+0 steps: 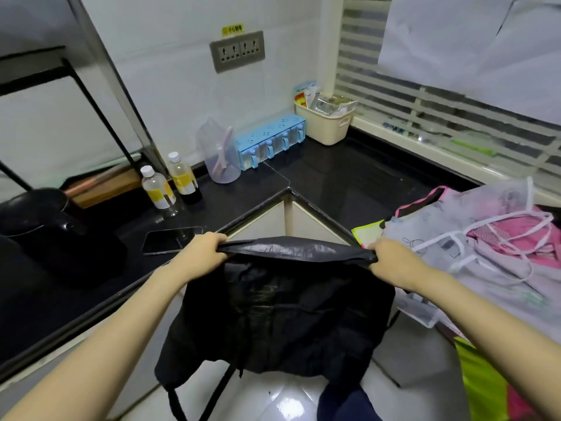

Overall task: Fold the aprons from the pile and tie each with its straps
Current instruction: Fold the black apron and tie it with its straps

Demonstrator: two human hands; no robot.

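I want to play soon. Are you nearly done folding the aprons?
Not nearly. No folded, tied apron shows anywhere. The left hand and right hand grip a black apron by its top edge, hanging down, its straps loose above the floor. The pile of light and pink aprons on the counter is left to fold.

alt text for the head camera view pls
The left hand and right hand hold up a black apron by its top edge before a black corner counter. A pile of pale and pink aprons lies at right; bottles and a phone at left.
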